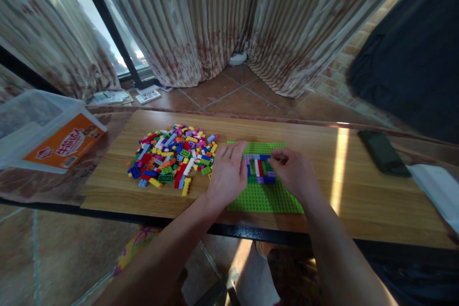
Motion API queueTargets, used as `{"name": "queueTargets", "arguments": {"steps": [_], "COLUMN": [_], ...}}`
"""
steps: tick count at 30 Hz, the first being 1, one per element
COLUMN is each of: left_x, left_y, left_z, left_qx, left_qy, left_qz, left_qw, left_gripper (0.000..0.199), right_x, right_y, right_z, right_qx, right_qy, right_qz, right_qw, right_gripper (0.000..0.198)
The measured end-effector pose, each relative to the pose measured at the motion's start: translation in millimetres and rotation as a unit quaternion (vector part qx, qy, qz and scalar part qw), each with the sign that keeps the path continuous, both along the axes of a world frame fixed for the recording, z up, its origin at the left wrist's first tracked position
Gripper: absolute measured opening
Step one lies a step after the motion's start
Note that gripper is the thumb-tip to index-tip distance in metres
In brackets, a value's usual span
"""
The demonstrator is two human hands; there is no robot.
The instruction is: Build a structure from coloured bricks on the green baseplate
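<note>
A green studded baseplate (265, 201) lies on the wooden table. On it stands a low rectangle of toy bricks (266, 180) in blue, purple and white, with a red brick (260, 168) and a white one inside. My left hand (228, 169) rests over the plate's left part beside the bricks, fingers stretched out and nothing seen in it. At the rectangle's right side, my right hand (292, 169) has its fingertips pinched together. Whatever is between them is too small to make out. My left hand hides the left end of the brick rectangle.
A pile of loose mixed bricks (175, 155) spreads left of the plate. A clear plastic box (46, 129) with an orange label stands at the far left. To the right lie a dark phone (383, 152) and white paper (435, 189). Curtains (215, 19) hang behind the table.
</note>
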State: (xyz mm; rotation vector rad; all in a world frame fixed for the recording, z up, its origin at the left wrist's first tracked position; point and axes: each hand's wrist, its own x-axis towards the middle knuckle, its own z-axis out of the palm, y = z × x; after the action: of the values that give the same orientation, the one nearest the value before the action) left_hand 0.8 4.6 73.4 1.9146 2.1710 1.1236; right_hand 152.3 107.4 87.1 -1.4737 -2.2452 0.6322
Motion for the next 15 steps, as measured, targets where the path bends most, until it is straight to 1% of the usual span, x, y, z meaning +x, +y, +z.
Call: {"name": "queueTargets", "arguments": {"steps": [3, 6, 9, 11, 15], "left_x": [-7.4, -8.8, -6.6, -4.0, 2.2], "left_y": [3.0, 4.5, 4.3, 3.4, 1.5], "left_z": [-1.1, -2.2, -3.0, -4.2, -8.6], "left_qx": [0.0, -0.003, -0.005, -0.007, -0.024], "left_qy": [-0.008, -0.008, 0.001, 0.008, 0.023], "left_qz": [0.012, 0.017, 0.007, -0.018, -0.1], "left_qw": [1.0, 1.0, 1.0, 1.0, 0.994], "left_gripper": [0.04, 0.038, 0.035, 0.031, 0.025], "right_x": [2.1, 4.0, 5.4, 6.1, 7.3], "right_y": [0.9, 2.1, 3.2, 3.7, 4.6], "right_z": [-6.1, -11.3, -13.5, -13.8, -14.8], "right_qx": [-0.002, 0.003, -0.004, -0.007, -0.014], "right_qy": [-0.025, -0.04, -0.051, -0.049, -0.04], "right_qz": [0.032, 0.066, 0.074, 0.078, 0.086], "right_qw": [0.999, 0.997, 0.996, 0.996, 0.995], "right_gripper": [0.026, 0.035, 0.038, 0.04, 0.039]}}
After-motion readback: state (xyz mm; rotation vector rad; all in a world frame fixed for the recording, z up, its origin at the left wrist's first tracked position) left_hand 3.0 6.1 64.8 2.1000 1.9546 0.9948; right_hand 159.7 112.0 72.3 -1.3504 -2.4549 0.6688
